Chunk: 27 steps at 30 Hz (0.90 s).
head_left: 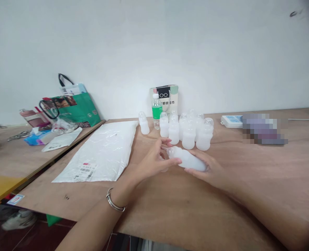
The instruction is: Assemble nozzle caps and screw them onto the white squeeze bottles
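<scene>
A milky white baby bottle lies tilted on its side between my hands, just over the table, with its clear top pointing left. My right hand wraps round its base end. Around the top end my left hand is closed, thumb along the bottle's near side; something clear shows under its fingers, partly hidden. Behind my hands stand several similar baby bottles with clear dome caps, upright and close together. One more baby bottle stands apart to their left.
A white plastic mailer with a label lies left. A green-labelled water bottle and a paper bag stand at the wall. Right are a white power strip and a blurred-out object. A green bag stands on the neighbouring table.
</scene>
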Each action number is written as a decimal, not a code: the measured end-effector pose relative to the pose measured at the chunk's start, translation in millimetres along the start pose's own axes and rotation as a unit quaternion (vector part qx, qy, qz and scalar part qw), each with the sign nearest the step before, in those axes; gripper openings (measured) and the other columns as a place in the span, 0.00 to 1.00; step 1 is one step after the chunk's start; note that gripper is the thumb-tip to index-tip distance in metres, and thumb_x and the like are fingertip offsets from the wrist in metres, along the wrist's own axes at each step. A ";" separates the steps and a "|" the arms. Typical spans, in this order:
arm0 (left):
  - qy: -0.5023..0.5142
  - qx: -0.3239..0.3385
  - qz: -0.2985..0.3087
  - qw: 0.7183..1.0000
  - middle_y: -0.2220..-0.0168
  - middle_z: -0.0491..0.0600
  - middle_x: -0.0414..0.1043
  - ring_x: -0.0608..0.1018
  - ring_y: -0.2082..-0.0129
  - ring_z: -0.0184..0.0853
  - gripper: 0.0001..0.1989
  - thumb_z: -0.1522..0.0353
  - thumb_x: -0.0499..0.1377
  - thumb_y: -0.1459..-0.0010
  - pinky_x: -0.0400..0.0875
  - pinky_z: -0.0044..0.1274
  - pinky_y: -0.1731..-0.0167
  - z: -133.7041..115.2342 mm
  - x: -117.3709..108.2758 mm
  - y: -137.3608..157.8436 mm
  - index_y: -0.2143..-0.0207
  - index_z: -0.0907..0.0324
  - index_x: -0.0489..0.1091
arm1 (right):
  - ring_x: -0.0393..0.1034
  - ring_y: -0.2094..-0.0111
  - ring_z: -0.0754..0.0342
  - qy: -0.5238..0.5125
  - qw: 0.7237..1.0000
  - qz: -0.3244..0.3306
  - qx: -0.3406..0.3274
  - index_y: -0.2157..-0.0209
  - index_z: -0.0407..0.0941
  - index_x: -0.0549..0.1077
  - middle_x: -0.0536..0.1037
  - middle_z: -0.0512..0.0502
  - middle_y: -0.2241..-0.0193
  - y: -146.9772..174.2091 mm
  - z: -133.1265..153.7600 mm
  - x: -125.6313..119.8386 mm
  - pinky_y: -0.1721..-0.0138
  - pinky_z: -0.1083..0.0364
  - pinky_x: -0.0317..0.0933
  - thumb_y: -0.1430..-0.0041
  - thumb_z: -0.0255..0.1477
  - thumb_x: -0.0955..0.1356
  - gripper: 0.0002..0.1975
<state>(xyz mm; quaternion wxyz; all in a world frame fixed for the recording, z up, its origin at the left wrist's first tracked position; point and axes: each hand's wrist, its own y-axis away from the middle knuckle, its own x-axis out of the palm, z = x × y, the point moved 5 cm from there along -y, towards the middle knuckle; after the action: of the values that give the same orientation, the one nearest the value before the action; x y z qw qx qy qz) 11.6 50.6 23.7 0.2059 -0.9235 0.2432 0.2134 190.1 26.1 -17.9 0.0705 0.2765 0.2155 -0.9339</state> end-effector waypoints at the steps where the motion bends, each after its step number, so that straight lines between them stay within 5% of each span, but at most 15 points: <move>1: -0.005 -0.017 -0.004 1.000 0.55 0.51 0.66 0.71 0.64 0.32 0.24 0.58 0.61 0.51 0.67 0.27 0.66 2.1 0.0 -0.3 0.53 0.57 0.61 | 0.70 0.57 0.46 -0.011 1.000 0.015 0.004 0.51 0.48 0.68 0.75 0.46 0.56 0.3 0.7 1.1 0.60 0.51 0.65 0.51 0.40 0.69 0.24; 4: 0.007 -0.002 0.037 0.999 0.62 0.49 0.69 0.71 0.65 0.32 0.16 0.59 0.58 0.47 0.67 0.26 0.65 -1.1 2.8 -1.1 0.60 0.59 0.66 | 0.72 0.69 0.50 -0.100 0.984 0.136 0.062 0.58 0.44 0.71 0.77 0.46 0.67 3.8 -0.6 12.4 0.71 0.55 0.66 0.48 0.43 0.65 0.20; 6: 0.037 0.036 0.056 0.997 0.55 0.51 0.68 0.71 0.59 0.34 0.18 0.62 0.59 0.47 0.67 0.27 0.60 -6.9 3.1 -0.8 0.54 0.56 0.64 | 0.72 0.72 0.52 -0.125 0.976 0.161 0.078 0.60 0.43 0.71 0.77 0.46 0.70 6.1 -0.6 17.0 0.75 0.56 0.64 0.46 0.43 0.64 0.20; 9: 0.060 0.033 0.010 0.998 0.48 0.53 0.61 0.70 0.55 0.36 0.29 0.62 0.61 0.50 0.67 0.27 0.60 -4.8 -1.0 -1.1 0.46 0.53 0.55 | 0.71 0.63 0.48 -0.020 0.999 0.017 0.025 0.54 0.45 0.69 0.76 0.44 0.61 5.0 0.6 9.5 0.65 0.52 0.66 0.50 0.42 0.67 0.23; 12: 0.032 -0.022 -0.036 0.999 0.57 0.51 0.67 0.72 0.63 0.33 0.24 0.59 0.61 0.51 0.68 0.26 0.65 6.8 -1.7 -1.4 0.53 0.57 0.61 | 0.68 0.56 0.45 0.075 0.991 -0.107 -0.017 0.50 0.48 0.66 0.73 0.43 0.54 7.3 3.1 1.6 0.57 0.48 0.63 0.52 0.42 0.69 0.27; 14: 0.022 -0.036 -0.030 0.999 0.65 0.49 0.68 0.72 0.68 0.31 0.19 0.57 0.60 0.50 0.67 0.25 0.68 11.1 0.4 -1.8 0.61 0.60 0.64 | 0.69 0.58 0.45 0.041 0.997 -0.069 0.004 0.52 0.48 0.68 0.74 0.43 0.57 6.6 1.3 2.4 0.60 0.49 0.64 0.52 0.43 0.68 0.25; 18: 0.029 -0.002 0.006 1.000 0.66 0.48 0.68 0.70 0.69 0.29 0.18 0.57 0.59 0.50 0.65 0.23 0.70 6.3 2.0 -2.3 0.63 0.62 0.65 | 0.70 0.73 0.51 -0.156 0.970 0.169 0.079 0.58 0.43 0.71 0.76 0.46 0.71 8.4 2.4 18.1 0.75 0.55 0.63 0.45 0.47 0.61 0.23; 20: 0.021 0.005 0.015 1.000 0.66 0.48 0.68 0.70 0.69 0.29 0.18 0.57 0.59 0.49 0.65 0.22 0.70 3.4 1.8 -2.2 0.61 0.61 0.66 | 0.70 0.71 0.52 -0.154 0.973 0.149 0.082 0.57 0.44 0.70 0.75 0.46 0.70 7.6 3.8 17.0 0.73 0.55 0.62 0.45 0.46 0.61 0.23; 24: -0.002 -0.030 0.019 0.999 0.72 0.45 0.67 0.68 0.74 0.27 0.18 0.56 0.59 0.49 0.61 0.20 0.76 4.3 4.4 -1.6 0.62 0.60 0.66 | 0.67 0.60 0.47 -0.025 0.999 0.004 0.044 0.51 0.47 0.66 0.73 0.45 0.59 6.3 7.6 10.0 0.62 0.52 0.62 0.50 0.42 0.68 0.26; 27: 0.018 -0.043 0.026 0.999 0.76 0.44 0.64 0.66 0.78 0.26 0.17 0.55 0.56 0.47 0.58 0.19 0.79 5.2 7.3 0.0 0.66 0.61 0.66 | 0.68 0.66 0.51 -0.097 0.990 0.076 0.062 0.54 0.47 0.68 0.74 0.46 0.63 8.6 9.6 18.9 0.67 0.55 0.61 0.49 0.41 0.67 0.21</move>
<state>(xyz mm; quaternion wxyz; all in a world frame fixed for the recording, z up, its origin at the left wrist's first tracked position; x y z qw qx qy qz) 15.8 50.5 15.8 0.1560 -0.9287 0.2610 0.2122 171.8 13.9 -24.1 0.1451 0.2036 0.1280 -0.9597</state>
